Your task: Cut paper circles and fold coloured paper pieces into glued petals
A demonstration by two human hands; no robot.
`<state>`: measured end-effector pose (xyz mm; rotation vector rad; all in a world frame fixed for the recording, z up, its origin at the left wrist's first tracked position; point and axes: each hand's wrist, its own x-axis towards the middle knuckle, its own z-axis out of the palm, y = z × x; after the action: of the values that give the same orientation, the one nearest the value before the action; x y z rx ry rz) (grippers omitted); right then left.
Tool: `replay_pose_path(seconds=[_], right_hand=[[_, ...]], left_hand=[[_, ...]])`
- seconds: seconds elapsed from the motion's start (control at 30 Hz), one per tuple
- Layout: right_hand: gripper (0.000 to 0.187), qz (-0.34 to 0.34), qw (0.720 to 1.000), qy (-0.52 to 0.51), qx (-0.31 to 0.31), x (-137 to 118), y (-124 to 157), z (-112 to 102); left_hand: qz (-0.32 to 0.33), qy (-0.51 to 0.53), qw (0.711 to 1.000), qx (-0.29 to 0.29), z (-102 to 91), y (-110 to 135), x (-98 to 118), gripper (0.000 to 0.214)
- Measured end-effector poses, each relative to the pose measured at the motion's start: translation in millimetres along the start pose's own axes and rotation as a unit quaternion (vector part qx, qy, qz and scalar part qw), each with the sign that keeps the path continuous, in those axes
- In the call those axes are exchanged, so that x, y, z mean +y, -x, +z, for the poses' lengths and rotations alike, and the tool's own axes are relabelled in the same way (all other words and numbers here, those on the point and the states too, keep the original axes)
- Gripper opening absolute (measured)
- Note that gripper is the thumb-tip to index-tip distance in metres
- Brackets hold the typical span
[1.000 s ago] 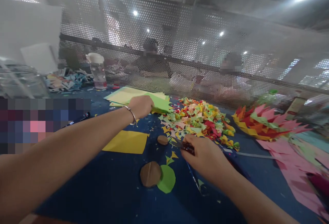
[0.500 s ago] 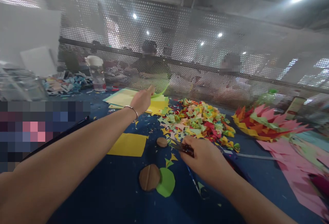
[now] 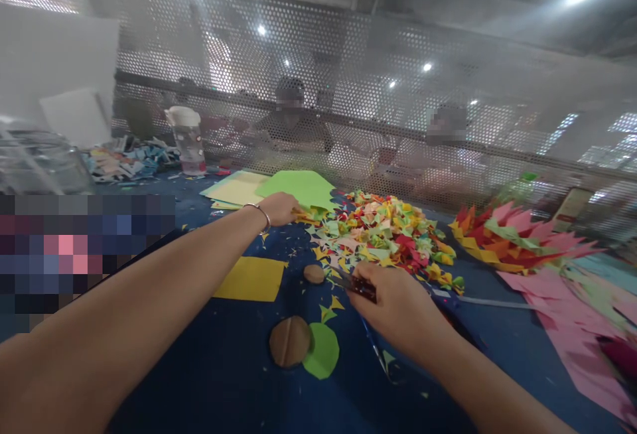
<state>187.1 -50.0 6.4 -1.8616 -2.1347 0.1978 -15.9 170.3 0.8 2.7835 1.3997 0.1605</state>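
Note:
My left hand (image 3: 281,208) reaches far across the blue table and pinches a light green paper sheet (image 3: 301,188), lifted at the edge of a stack of yellow and green sheets (image 3: 233,190). My right hand (image 3: 393,304) is closed around dark-handled scissors (image 3: 359,286) beside a heap of coloured paper scraps (image 3: 385,231). A brown disc (image 3: 289,341) overlaps a green paper circle (image 3: 323,351) near me. A smaller brown disc (image 3: 314,273) lies beyond them.
A yellow paper square (image 3: 251,279) lies left of the discs. Spiky cut-outs (image 3: 507,238) and pink sheets (image 3: 572,308) fill the right. A clear bottle (image 3: 188,139) stands at the back by a perforated screen (image 3: 348,102), with people seated behind it.
My left hand raised the green sheet off the stack, then brought it down flatter over the stack's right end. My right hand has stayed in place with the scissors.

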Motion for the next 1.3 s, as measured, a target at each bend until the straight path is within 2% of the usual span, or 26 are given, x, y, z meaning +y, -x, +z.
replay_pose_path(seconds=[0.13, 0.23, 0.33, 0.43, 0.5, 0.57, 0.67, 0.83, 0.97, 1.03, 1.07, 1.13, 1.2, 1.23, 1.27, 1.3], right_hand=[[0.02, 0.001, 1.0, -0.027, 0.013, 1, 0, 1], [0.021, -0.003, 0.997, -0.07, 0.024, 4, -3, 2], [0.025, -0.008, 0.99, -0.139, 0.036, 9, -7, 2], [0.031, -0.004, 0.973, -0.224, 0.056, 12, -10, 2], [0.036, 0.011, 0.957, -0.28, 0.074, 13, -12, 4], [0.041, 0.034, 0.939, -0.331, 0.089, 12, -13, 5], [0.045, 0.07, 0.907, -0.401, 0.105, 9, -14, 7], [0.044, 0.115, 0.857, -0.487, 0.121, 2, -13, 8], [0.042, 0.124, 0.821, -0.539, 0.141, -1, -12, 8], [0.041, 0.12, 0.806, -0.559, 0.156, 0, -11, 7], [0.04, 0.118, 0.8, -0.565, 0.166, 1, -11, 7], [0.039, 0.115, 0.792, -0.57, 0.188, 3, -10, 5], [0.039, 0.111, 0.788, -0.568, 0.209, 4, -11, 4], [0.039, 0.108, 0.788, -0.566, 0.216, 4, -11, 5], [0.039, 0.105, 0.789, -0.564, 0.222, 4, -11, 5], [0.039, 0.102, 0.791, -0.56, 0.225, 3, -12, 6]], left_hand=[[-0.004, 0.029, 0.999, 0.03, -0.9, 2, -1, 0.029], [-0.009, 0.055, 0.995, 0.084, -9.3, 12, 6, 0.027], [-0.019, 0.073, 0.983, 0.169, -18.6, 32, 23, 0.028], [0.002, 0.087, 0.97, 0.228, -21.4, 61, 52, 0.029], [0.039, 0.092, 0.962, 0.254, -19.2, 82, 73, 0.029], [0.11, 0.085, 0.943, 0.302, -15.9, 100, 91, 0.03], [0.187, 0.047, 0.925, 0.328, -12.2, 116, 108, 0.029], [0.255, 0.036, 0.888, 0.38, -6.9, 116, 115, 0.03], [0.328, 0.05, 0.864, 0.38, -2.4, 119, 118, 0.03], [0.341, 0.09, 0.852, 0.386, -3.4, 125, 120, 0.03], [0.324, 0.121, 0.848, 0.401, -4.7, 129, 121, 0.031], [0.217, 0.206, 0.83, 0.471, -7.9, 133, 118, 0.032], [0.096, 0.326, 0.768, 0.543, -10.1, 131, 112, 0.038], [0.042, 0.392, 0.735, 0.551, -10.4, 128, 109, 0.043], [-0.005, 0.46, 0.71, 0.533, -10.3, 125, 106, 0.045], [-0.045, 0.534, 0.688, 0.49, -9.8, 122, 104, 0.045]])
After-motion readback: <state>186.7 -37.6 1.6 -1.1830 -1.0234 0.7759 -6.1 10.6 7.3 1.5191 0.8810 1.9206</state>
